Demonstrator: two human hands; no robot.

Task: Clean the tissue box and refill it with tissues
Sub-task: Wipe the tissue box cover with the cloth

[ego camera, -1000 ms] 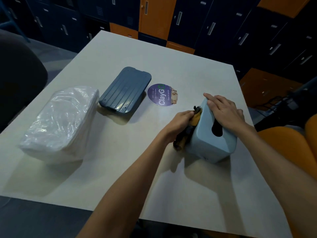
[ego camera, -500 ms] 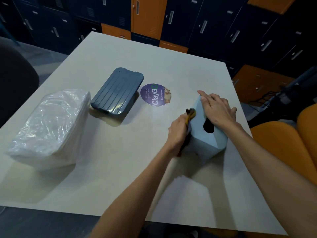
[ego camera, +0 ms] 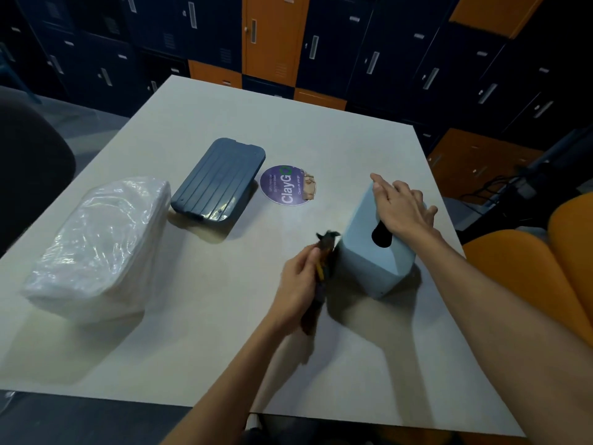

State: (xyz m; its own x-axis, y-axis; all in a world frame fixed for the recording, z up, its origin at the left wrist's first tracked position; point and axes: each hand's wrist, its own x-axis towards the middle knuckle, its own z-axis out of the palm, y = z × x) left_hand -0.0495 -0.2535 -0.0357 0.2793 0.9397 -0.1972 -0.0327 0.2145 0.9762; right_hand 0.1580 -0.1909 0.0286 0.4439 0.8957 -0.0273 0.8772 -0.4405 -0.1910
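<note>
A light blue tissue box [ego camera: 369, 252] with a dark oval slot stands on the table's right side. My right hand [ego camera: 401, 207] lies flat on its top with straight fingers, steadying it. My left hand [ego camera: 300, 281] grips a dark cloth [ego camera: 324, 252] with a yellow streak, held against the box's left wall near its near corner. The box's dark blue ribbed lid [ego camera: 219, 183] lies apart, back left of the box. A clear plastic pack of white tissues [ego camera: 99, 245] sits at the table's left.
A round purple ClayGo sticker [ego camera: 287, 184] lies on the pale table [ego camera: 192, 348] between lid and box. An orange chair [ego camera: 552, 268] stands at the right, a dark chair [ego camera: 29, 168] at the left. Dark blue and orange lockers [ego camera: 272, 36] line the back.
My left hand has drawn the cloth along the box's left wall toward me, from the far end to the near corner. My right hand has stayed on top.
</note>
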